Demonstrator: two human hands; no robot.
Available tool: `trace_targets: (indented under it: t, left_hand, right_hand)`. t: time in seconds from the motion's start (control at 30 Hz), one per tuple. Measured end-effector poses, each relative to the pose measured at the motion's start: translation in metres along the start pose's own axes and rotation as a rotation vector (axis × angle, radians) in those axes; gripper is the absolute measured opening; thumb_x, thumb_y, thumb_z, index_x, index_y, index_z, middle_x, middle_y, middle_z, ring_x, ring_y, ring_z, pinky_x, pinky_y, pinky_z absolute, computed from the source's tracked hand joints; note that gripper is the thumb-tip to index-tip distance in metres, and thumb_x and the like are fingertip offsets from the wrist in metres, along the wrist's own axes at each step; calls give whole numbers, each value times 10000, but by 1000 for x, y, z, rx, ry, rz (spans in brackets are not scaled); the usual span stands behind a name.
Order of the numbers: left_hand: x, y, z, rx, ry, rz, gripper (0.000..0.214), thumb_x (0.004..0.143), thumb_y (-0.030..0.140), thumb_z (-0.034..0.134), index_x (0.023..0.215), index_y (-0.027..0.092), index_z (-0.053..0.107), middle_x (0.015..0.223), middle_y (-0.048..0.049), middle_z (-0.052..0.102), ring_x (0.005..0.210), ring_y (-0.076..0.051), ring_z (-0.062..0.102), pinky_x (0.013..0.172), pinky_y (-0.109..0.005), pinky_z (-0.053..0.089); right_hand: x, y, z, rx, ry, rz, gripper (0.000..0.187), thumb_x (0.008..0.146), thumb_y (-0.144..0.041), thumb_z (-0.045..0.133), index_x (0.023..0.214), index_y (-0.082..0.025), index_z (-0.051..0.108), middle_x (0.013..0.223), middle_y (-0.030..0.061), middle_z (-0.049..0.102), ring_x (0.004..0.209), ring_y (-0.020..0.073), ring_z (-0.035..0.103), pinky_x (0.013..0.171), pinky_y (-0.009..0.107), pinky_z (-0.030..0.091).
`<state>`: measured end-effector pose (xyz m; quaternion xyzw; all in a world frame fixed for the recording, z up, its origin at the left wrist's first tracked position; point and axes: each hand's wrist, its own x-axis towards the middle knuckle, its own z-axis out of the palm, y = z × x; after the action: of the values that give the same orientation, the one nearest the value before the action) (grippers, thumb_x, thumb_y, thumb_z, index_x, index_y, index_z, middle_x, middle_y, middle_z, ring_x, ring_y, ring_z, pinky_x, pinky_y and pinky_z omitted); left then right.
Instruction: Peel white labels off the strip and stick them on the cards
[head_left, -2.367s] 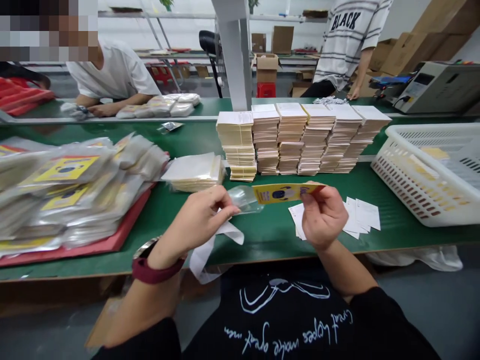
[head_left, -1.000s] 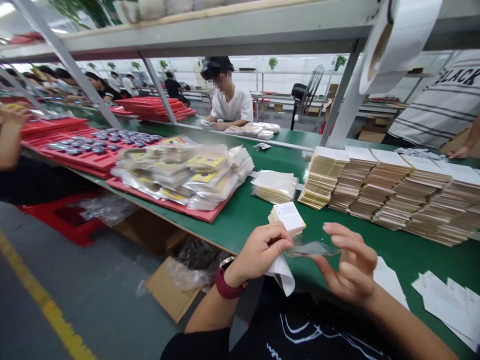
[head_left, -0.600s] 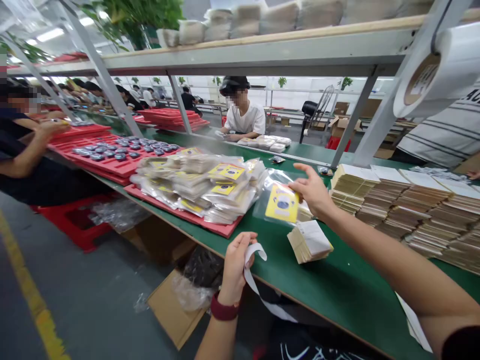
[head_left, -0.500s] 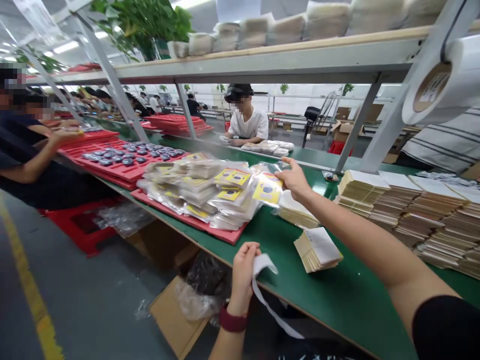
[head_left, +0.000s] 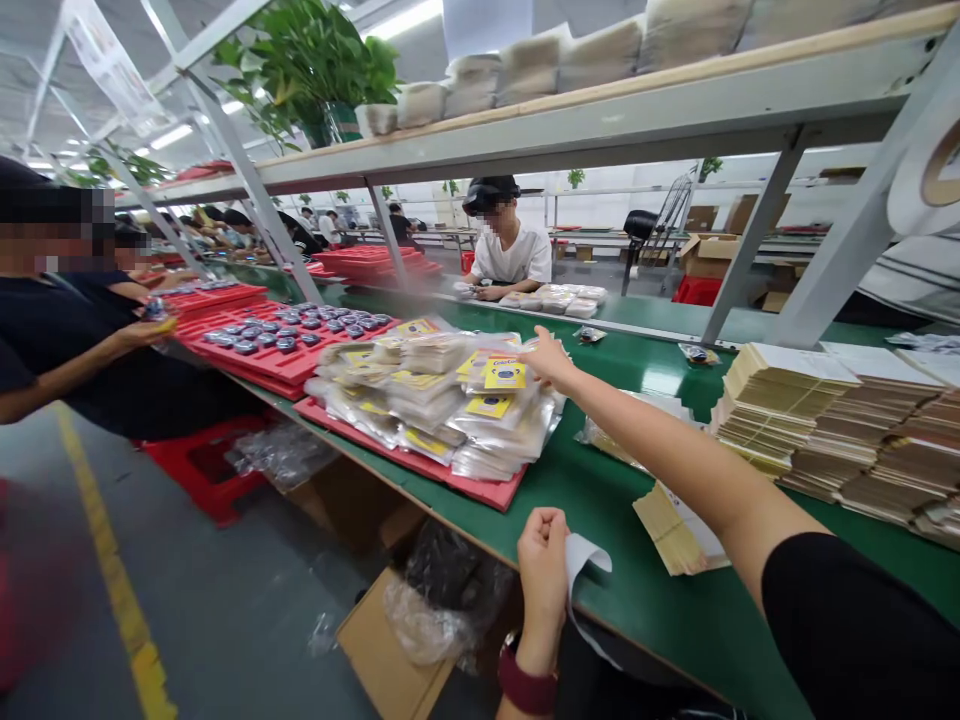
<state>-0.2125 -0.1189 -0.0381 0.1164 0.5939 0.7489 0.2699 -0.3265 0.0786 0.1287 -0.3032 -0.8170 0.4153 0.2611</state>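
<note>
My left hand [head_left: 543,560] is closed around a white paper strip [head_left: 583,555], which curls over its top and trails down past the table edge. My right hand [head_left: 551,360] reaches out to the right side of a pile of clear plastic bags [head_left: 427,385] with yellow cards inside. Its fingers are at the edge of one bagged yellow card [head_left: 504,373] lying on top and appear to pinch its clear margin; the exact contact is partly hidden. Beneath the pile lies a red tray [head_left: 491,490].
Red trays of dark round items [head_left: 285,343] stand left of the pile, near a seated co-worker [head_left: 82,320]. Card stacks [head_left: 787,400] are at right; a smaller card bundle [head_left: 675,530] lies below my right forearm. A shelf [head_left: 600,110] crosses above the green table [head_left: 570,480].
My right hand has moved left with the bagged yellow card, now over the pile. My left hand still holds the strip. The view has shifted, so most things appear further right.
</note>
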Motion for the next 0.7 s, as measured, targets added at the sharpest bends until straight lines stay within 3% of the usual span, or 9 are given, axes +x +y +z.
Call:
trace_targets:
  t: [0.07,0.13,0.23,0.33,0.47,0.7]
  left_hand:
    - [0,-2,0,5,5,3,346,738,490,695,776,170,569,622,38,510,530,-75,433,495,-180,323]
    - [1,-4,1,10,12,8,337,745,482,684,790,169,570,622,41,510,529,-72,431,499,-177,324]
    - [2,-5,2,21,22,19,343,733,482,681,792,164,567,617,41,510,530,-73,434,500,-177,324]
    - [2,-5,2,39,27,31,343,725,482,674,788,163,564,609,42,508,523,-73,427,499,-179,324]
    - [1,-1,2,70,19,40,330,721,475,662,763,165,558,595,44,500,512,-73,418,501,-186,327]
    - [-4,7,7,154,-39,59,304,673,419,672,794,160,569,638,25,538,560,-92,483,529,-194,358]
  right_hand:
    - [-5,2,2,92,-72,57,761,765,-232,624,1458,-165,317,1184,191,582,651,211,653,556,390,553]
    - [-4,-4,6,189,-106,93,694,783,-167,614,1429,-181,361,1023,102,646,572,150,617,526,317,541]
    - [4,-19,14,298,-118,125,462,827,-116,613,1277,-147,513,909,42,654,583,101,602,550,245,534]
    - [11,-30,20,369,-125,165,204,900,-225,614,1075,-121,608,917,31,653,687,102,623,605,241,547]
    - [13,-31,24,449,-102,196,207,919,-290,606,1044,-126,620,977,34,654,795,125,644,672,273,568]
    - [23,-31,24,557,47,302,241,921,-257,600,1131,-140,582,1002,36,641,741,103,627,618,242,555]
